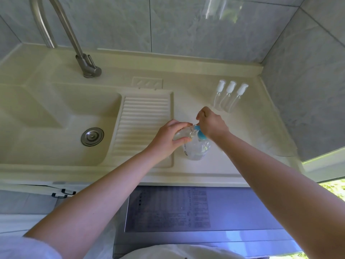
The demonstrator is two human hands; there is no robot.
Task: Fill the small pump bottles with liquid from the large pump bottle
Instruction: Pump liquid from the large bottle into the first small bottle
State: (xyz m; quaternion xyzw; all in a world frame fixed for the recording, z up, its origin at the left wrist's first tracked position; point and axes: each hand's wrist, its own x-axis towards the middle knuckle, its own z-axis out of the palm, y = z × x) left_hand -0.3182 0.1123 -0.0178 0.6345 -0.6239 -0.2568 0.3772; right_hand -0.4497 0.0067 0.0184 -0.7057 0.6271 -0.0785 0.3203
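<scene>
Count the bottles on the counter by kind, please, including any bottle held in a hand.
Small pump bottles standing with white caps: 3
Small bottle held in the left hand at the blue spout: 1
Large pump bottle under the right hand: 1
Total: 5

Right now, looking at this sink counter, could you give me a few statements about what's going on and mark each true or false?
1. The left hand holds a small clear bottle tilted at the blue pump of the large bottle. True.
2. The right hand rests flat on the counter. False: it is on the pump.
3. Three small capped bottles stand near the back right. True.
4. The large bottle sits inside the sink basin. False: it stands on the counter, right of the ribbed board.
5. Water runs from the tap. False: none shows.
</scene>
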